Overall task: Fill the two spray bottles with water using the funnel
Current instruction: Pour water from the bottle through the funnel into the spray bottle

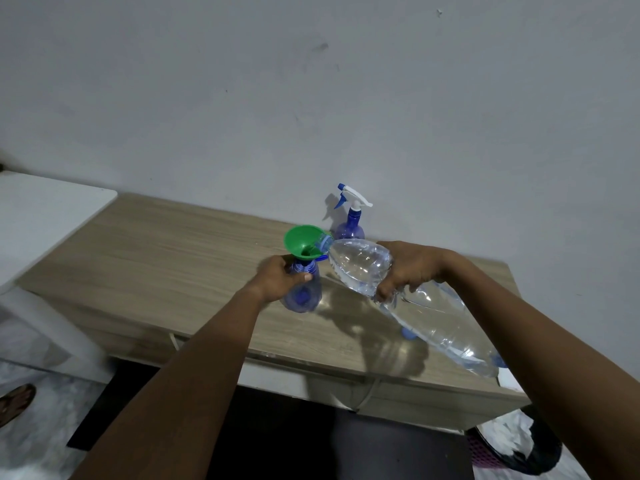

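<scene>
A blue spray bottle (304, 296) without its head stands on the wooden table (156, 258), and a green funnel (303, 239) sits in its neck. My left hand (282, 277) grips this bottle at its shoulder. My right hand (407, 268) grips a large clear water bottle (426, 306), tilted with its mouth resting over the funnel's rim. A second blue spray bottle (350, 223), with its white and blue trigger head on, stands behind by the wall.
A small blue cap (409, 333) lies on the table under the water bottle. A white surface (45, 209) adjoins the table on the left. A basket with dark and white contents (512, 445) sits on the floor at lower right.
</scene>
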`<action>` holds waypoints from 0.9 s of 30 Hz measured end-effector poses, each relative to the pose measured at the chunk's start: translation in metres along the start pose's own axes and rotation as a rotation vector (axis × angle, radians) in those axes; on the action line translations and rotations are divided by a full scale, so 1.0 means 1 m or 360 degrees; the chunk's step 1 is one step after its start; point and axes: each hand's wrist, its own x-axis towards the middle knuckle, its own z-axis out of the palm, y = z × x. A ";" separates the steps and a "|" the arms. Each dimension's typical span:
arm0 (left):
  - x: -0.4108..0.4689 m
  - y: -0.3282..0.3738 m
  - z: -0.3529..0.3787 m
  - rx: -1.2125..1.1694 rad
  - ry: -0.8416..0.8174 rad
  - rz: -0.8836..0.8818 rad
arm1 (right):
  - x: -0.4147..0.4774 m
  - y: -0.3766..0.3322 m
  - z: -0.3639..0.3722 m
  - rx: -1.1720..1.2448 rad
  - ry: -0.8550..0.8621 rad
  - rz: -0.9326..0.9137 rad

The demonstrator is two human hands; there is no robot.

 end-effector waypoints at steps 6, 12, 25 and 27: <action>0.001 -0.006 -0.002 0.0012 0.0000 -0.0001 | 0.000 0.001 -0.001 -0.0016 0.0000 0.0004; 0.001 -0.004 -0.002 0.0021 -0.0007 -0.0009 | 0.002 0.001 0.001 -0.0041 -0.0017 0.0034; 0.003 -0.007 -0.003 -0.0001 -0.0009 0.0001 | 0.002 0.000 -0.001 -0.0027 -0.0013 0.0029; 0.004 -0.008 -0.003 -0.0003 -0.0011 0.0004 | 0.001 0.000 -0.001 -0.0020 -0.0020 0.0026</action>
